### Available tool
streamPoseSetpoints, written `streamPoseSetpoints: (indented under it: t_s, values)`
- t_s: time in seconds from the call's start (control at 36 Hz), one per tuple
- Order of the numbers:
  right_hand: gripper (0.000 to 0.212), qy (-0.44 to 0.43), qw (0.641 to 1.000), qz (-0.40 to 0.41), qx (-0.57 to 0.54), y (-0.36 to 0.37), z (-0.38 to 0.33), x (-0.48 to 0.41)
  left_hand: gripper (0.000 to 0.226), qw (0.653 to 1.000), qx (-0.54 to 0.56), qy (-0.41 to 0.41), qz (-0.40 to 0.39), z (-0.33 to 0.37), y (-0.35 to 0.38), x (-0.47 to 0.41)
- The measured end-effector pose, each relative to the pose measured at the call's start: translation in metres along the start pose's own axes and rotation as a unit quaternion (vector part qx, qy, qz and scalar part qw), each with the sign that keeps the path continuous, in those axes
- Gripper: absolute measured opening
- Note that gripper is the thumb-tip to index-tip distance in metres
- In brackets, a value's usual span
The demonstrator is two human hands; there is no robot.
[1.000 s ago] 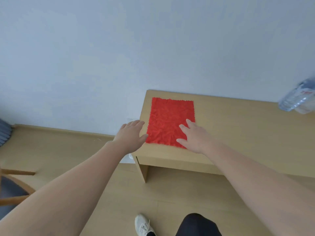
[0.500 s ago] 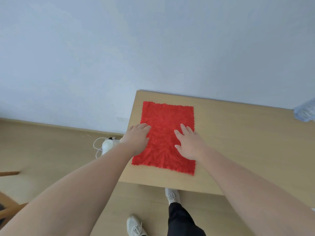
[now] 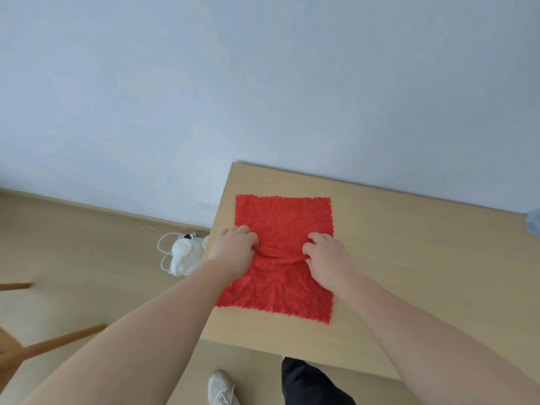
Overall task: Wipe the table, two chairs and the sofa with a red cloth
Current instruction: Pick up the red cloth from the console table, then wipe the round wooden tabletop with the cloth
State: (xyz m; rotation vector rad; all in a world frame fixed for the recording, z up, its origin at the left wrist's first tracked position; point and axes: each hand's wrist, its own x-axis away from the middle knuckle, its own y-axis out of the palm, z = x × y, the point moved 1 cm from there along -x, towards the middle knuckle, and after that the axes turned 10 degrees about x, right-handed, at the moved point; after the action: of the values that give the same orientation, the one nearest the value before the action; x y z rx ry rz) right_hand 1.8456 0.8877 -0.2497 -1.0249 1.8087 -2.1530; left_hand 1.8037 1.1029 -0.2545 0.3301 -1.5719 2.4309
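a red rectangular textured cloth (image 3: 282,217) lies spread on the near left corner of a light wooden table (image 3: 423,273), which stands against a pale wall (image 3: 263,83). both bare hands rest on the cloth's middle. the left hand (image 3: 233,248) has its fingers curled into the fabric near the left edge, and the right hand (image 3: 328,257) has its fingers curled into it near the right edge. the cloth is puckered into folds between them. on the wooden floor (image 3: 87,244) left of the table sits a white device with a looped cord (image 3: 182,254). brown wooden chair legs (image 3: 58,344) show at far left, and a white sneaker (image 3: 219,388) shows below.
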Motion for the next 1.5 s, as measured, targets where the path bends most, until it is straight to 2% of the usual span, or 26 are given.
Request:
streamPoseSetpoints:
  t_s: [0.11,0.22,0.31,0.36,0.42,0.5,0.64,0.75,0.83,0.92,1.0,1.19,1.36,1.5]
  values:
    - [0.013,0.014,0.999,0.033,-0.036,-0.023,0.001,0.000,0.014,0.997,0.080,-0.016,0.014,0.002,-0.020,0.008]
    - [0.009,0.040,0.992,0.023,-0.120,-0.049,0.009,-0.004,0.004,0.988,0.142,-0.057,0.029,0.004,-0.058,0.020]
    - [0.023,0.016,0.986,0.036,-0.161,-0.076,0.012,-0.014,0.002,0.986,0.143,-0.058,0.059,0.003,-0.087,0.032]
    - [0.031,-0.016,0.983,0.057,-0.176,-0.099,0.011,-0.019,0.005,0.984,0.148,-0.062,0.081,0.001,-0.107,0.043]
    - [0.022,-0.051,0.978,0.073,-0.187,-0.125,0.007,-0.023,0.010,0.980,0.158,-0.072,0.100,0.000,-0.127,0.054]
    - [0.014,-0.100,0.967,0.055,-0.227,-0.162,-0.001,-0.028,0.015,0.973,0.171,-0.087,0.127,-0.002,-0.154,0.076]
    - [0.017,-0.173,0.941,0.051,-0.285,-0.210,-0.025,-0.043,0.011,0.951,0.201,-0.125,0.197,-0.010,-0.191,0.123]
    - [0.006,-0.255,0.914,0.006,-0.315,-0.236,-0.056,-0.049,0.009,0.931,0.208,-0.184,0.238,-0.016,-0.209,0.170]
    - [0.009,-0.328,0.904,-0.050,-0.269,-0.249,-0.084,-0.048,0.014,0.917,0.191,-0.238,0.257,-0.021,-0.215,0.208]
    - [0.012,-0.383,0.895,-0.065,-0.221,-0.254,-0.118,-0.045,0.013,0.894,0.186,-0.296,0.282,-0.023,-0.213,0.248]
    - [0.004,-0.413,0.882,-0.032,-0.225,-0.255,-0.156,-0.037,0.017,0.869,0.178,-0.346,0.305,-0.021,-0.205,0.288]
    - [0.009,-0.484,0.843,-0.011,-0.234,-0.261,-0.244,0.014,0.021,0.812,0.187,-0.430,0.348,-0.005,-0.187,0.379]
    - [0.011,-0.517,0.824,-0.047,-0.228,-0.258,-0.336,0.087,0.025,0.732,0.258,-0.485,0.403,0.001,-0.168,0.461]
    - [0.010,-0.555,0.793,-0.096,-0.231,-0.237,-0.416,0.169,0.024,0.669,0.323,-0.481,0.466,0.007,-0.144,0.532]
